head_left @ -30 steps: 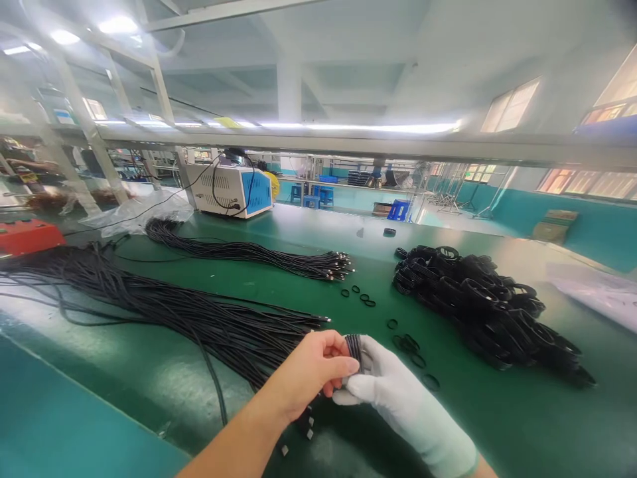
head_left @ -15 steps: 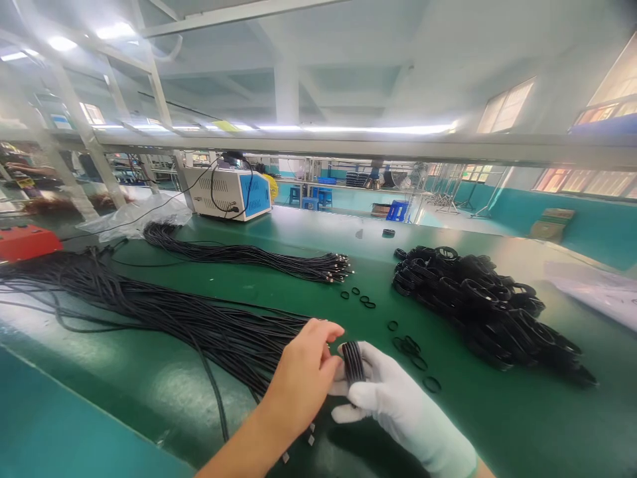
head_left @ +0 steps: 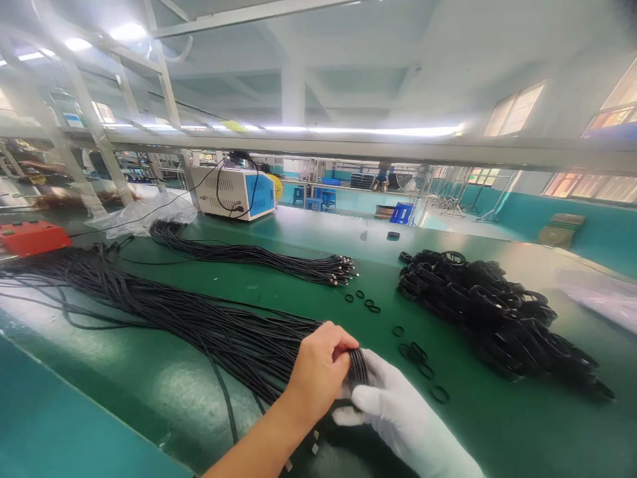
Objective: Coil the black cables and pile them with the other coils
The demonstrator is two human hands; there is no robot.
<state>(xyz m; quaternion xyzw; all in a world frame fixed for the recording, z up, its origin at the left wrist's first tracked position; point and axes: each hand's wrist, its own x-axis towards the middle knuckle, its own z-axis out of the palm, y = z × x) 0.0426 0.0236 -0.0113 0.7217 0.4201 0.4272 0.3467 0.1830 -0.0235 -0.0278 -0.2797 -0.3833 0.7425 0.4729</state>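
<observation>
Left hand (head_left: 321, 365) and right hand (head_left: 398, 415) grip one coiled cable (head_left: 356, 366); heaped coils (head_left: 497, 312) to its right seem done, while straight cables (head_left: 199, 325) to its left look uncoiled.

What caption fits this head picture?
Bare left hand and gloved right hand grip a coiled black cable at a green table.

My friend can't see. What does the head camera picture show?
A bare left hand and a white-gloved right hand hold a coil of black cable over a green table. Its left side bears loose black cables, its right a heap of coils.
</observation>
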